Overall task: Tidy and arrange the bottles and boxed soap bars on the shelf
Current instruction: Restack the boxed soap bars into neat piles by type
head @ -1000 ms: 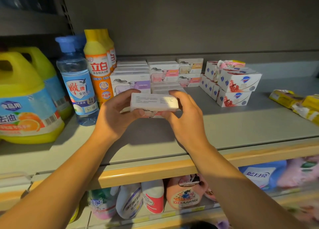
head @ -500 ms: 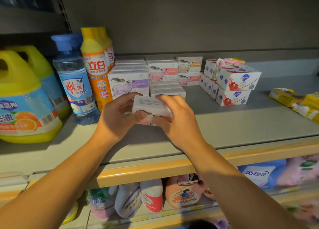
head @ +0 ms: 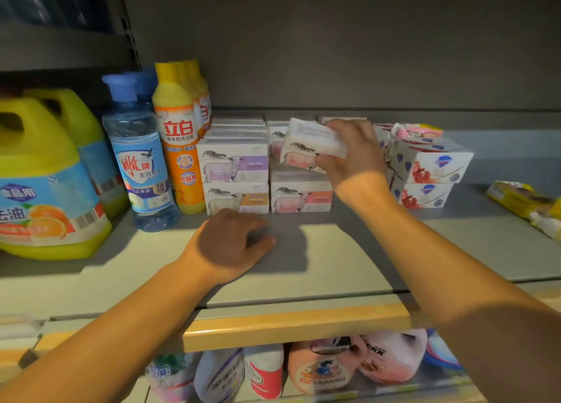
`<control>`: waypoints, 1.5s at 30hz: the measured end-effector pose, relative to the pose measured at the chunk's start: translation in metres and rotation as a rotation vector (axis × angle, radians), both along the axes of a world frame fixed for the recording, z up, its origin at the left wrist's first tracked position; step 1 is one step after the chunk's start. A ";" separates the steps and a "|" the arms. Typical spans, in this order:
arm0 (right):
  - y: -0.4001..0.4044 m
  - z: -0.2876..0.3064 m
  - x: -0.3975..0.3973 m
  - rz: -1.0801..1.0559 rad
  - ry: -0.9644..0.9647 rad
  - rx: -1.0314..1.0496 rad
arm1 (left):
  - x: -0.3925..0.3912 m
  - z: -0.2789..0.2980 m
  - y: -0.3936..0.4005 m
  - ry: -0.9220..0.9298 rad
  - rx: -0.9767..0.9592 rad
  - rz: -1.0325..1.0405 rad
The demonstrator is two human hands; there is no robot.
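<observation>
My right hand (head: 353,157) grips a white soap box with a pink sheep picture (head: 306,147), tilted, just above the pink-labelled soap box (head: 300,197) lying on the shelf (head: 303,269). To its left stands a stack of two sheep soap boxes (head: 233,179), purple label on top. My left hand (head: 230,245) rests palm down on the shelf in front of that stack, fingers loosely curled, holding nothing. Left of the boxes stand an orange-and-yellow bottle (head: 179,141) and a clear blue-capped bottle (head: 139,160).
Big yellow jugs (head: 39,184) fill the far left. White boxes with blue shields and red fruit (head: 425,172) are stacked right of my right hand. Yellow packets (head: 522,202) lie at the far right. More bottles (head: 321,369) stand on the shelf below.
My left hand has let go of the soap box and dropped onto the shelf. My right hand alone has carried the box back and to the right, above the pink-labelled box.
</observation>
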State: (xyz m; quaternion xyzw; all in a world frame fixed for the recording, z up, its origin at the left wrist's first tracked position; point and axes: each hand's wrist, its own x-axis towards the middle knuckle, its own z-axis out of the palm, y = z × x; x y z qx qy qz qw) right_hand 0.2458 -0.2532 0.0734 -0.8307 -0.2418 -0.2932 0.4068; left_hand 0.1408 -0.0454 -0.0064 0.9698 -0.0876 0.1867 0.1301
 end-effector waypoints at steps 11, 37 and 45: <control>0.032 -0.004 0.091 0.044 -0.051 -0.310 | 0.003 -0.003 0.003 0.072 -0.015 0.031; -0.006 0.003 0.123 -0.031 0.203 0.113 | 0.001 0.007 0.004 -0.023 -0.340 0.099; 0.002 -0.004 0.124 0.229 0.178 0.078 | 0.002 0.010 0.003 -0.004 -0.308 0.119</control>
